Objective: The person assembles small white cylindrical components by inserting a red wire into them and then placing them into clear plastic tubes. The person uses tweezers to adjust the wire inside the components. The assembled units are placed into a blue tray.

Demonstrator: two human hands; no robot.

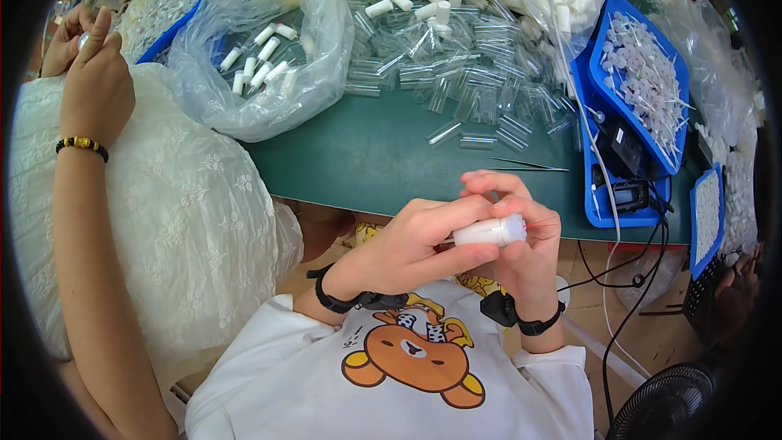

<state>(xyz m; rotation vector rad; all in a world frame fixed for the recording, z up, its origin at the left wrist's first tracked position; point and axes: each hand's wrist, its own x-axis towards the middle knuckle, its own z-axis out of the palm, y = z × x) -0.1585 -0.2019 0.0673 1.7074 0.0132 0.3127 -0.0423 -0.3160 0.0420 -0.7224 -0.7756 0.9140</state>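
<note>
In front of my chest, just off the table's near edge, both hands are closed around a small white cylinder with a ridged, translucent white end. My left hand grips its body from the left, thumb below and fingers above. The fingertips and thumb of my right hand press around the ridged end. A thin stem seems to show at the cylinder's left end, partly hidden by my left fingers. Beyond my hands, a pair of tweezers lies on the green table.
Loose transparent tubes are heaped mid-table, below a pile of white cylinders. An open plastic bag holds several filled tubes. Blue trays with white stemmed parts and cables stand right. At left, a co-worker's arm reaches up.
</note>
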